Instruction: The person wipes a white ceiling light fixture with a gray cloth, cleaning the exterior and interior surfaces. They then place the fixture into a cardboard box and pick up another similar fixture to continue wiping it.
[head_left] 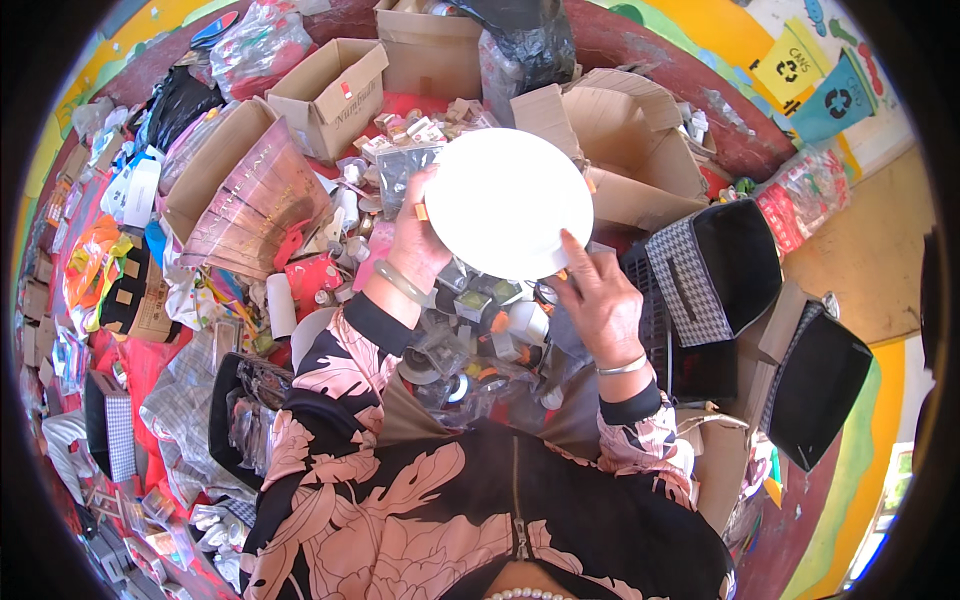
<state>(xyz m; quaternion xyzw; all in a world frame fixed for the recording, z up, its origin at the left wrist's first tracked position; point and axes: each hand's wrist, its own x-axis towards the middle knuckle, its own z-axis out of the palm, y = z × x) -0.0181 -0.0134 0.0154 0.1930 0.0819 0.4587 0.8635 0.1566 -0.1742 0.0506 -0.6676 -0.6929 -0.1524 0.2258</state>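
A round white disc (508, 200) with a small orange tab on each side is held up over the clutter in front of me, its bright face toward me. On its left rim, my left hand (420, 240) is closed, the fingertips hidden behind the disc. My right hand (604, 310) is at the lower right rim, index finger on the face and thumb near the edge. How firmly the right hand grips cannot be told. Beneath the disc, a heap of small packaged items and round parts (465, 345) lies in front of my body.
Cardboard boxes stand ahead, including an open box (625, 140) and a tall box (330, 100). Black bins with checked fabric (690, 275) lie on the right. A torn pink-brown carton (255, 200), a white cylinder (281, 306) and a black basket (235, 420) are on the left.
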